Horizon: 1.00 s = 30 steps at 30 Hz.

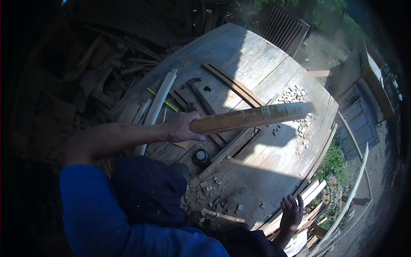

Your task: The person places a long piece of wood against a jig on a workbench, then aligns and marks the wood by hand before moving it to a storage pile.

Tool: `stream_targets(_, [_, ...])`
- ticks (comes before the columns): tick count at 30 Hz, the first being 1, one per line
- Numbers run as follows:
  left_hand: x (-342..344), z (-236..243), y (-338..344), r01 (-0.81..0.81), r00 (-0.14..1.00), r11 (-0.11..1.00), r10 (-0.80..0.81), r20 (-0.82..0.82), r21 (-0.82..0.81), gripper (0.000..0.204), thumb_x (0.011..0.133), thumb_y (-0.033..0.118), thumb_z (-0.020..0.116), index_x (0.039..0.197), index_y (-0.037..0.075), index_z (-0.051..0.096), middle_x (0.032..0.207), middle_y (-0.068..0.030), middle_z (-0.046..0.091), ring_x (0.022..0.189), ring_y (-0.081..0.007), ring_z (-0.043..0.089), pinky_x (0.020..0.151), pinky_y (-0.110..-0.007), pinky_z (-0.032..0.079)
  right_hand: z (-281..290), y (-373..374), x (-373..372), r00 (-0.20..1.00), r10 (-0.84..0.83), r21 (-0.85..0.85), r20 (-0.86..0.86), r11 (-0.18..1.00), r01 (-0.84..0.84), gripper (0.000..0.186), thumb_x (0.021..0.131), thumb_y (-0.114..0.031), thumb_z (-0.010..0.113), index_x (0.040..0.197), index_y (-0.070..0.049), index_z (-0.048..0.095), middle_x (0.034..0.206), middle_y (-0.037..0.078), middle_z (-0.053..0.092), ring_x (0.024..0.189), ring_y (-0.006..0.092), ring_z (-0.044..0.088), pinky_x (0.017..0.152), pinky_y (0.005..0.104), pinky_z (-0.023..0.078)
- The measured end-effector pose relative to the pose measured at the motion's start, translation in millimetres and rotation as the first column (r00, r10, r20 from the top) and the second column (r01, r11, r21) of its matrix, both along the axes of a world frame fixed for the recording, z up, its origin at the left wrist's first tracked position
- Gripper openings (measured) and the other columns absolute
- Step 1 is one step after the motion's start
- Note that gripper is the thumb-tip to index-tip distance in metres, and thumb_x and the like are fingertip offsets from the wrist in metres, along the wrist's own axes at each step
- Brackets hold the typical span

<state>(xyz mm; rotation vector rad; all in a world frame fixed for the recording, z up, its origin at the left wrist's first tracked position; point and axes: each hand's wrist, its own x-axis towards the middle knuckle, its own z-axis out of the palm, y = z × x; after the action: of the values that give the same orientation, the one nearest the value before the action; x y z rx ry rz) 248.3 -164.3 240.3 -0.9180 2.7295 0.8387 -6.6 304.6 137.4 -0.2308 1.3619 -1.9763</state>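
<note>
My left hand (180, 127) grips one end of a thick wooden board (252, 118), which reaches out to the right above the workbench (274, 147). Its far end is in sunlight and its side looks rough. At the lower right, beyond the bench edge, my right hand (292, 213) is raised with fingers apart and nothing in it. A claw hammer (199, 93) lies on the bench past my left hand, near a yellow measuring tape (169, 104). A pale shaped length of wood (160, 102) lies beside them. Near my body stands a small dark round container (200, 156).
Two slotted wooden strips (233, 83) lie farther back on the bench. Small wood offcuts (209, 195) are scattered near me and at the right side. Scrap wood (94, 73) is heaped on the left. Long slats (314, 192) lie off the right edge.
</note>
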Motion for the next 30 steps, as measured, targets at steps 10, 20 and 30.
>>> stream_targets(10, [206, -172, -133, -0.769, 0.616, 0.548, 0.772, -0.156, -0.329, 0.085, 0.079, 0.046, 0.078, 0.134, -0.012, 0.047, 0.125, -0.0357, 0.058, 0.12, -0.0465, 0.057, 0.1, -0.045, 0.046, -51, 82, 125, 0.746, -0.483, 0.326, 0.458, 0.872, 0.364, 0.044, 0.097, -0.032, 0.063, 0.133, -0.01, 0.05, 0.111, 0.013, 0.065, 0.096, 0.0229, 0.065, 0.085, 0.0354, 0.054])
stream_targets(20, [224, -244, -135, -0.827, 0.561, 0.559, 0.826, 0.044, 0.059, 0.083, 0.089, 0.047, 0.069, 0.14, -0.011, 0.041, 0.124, -0.0314, 0.061, 0.122, -0.0403, 0.059, 0.103, -0.044, 0.046, 11, 17, 151, 0.799, -0.326, 0.445, 0.506, 0.892, 0.082, 0.032, 0.099, -0.012, 0.062, 0.126, 0.0, 0.052, 0.108, 0.012, 0.066, 0.099, 0.0187, 0.066, 0.087, 0.0293, 0.053])
stream_targets(30, [174, -195, -152, -0.732, 0.681, 0.67, 0.728, 0.079, 0.125, 0.082, 0.09, 0.047, 0.067, 0.141, -0.011, 0.041, 0.123, -0.0308, 0.061, 0.121, -0.0394, 0.059, 0.103, -0.044, 0.045, -23, 56, 174, 0.766, -0.618, 0.551, 0.179, 0.708, 0.442, 0.037, 0.095, -0.011, 0.066, 0.126, 0.004, 0.056, 0.104, 0.013, 0.068, 0.092, 0.0158, 0.068, 0.077, 0.0255, 0.053])
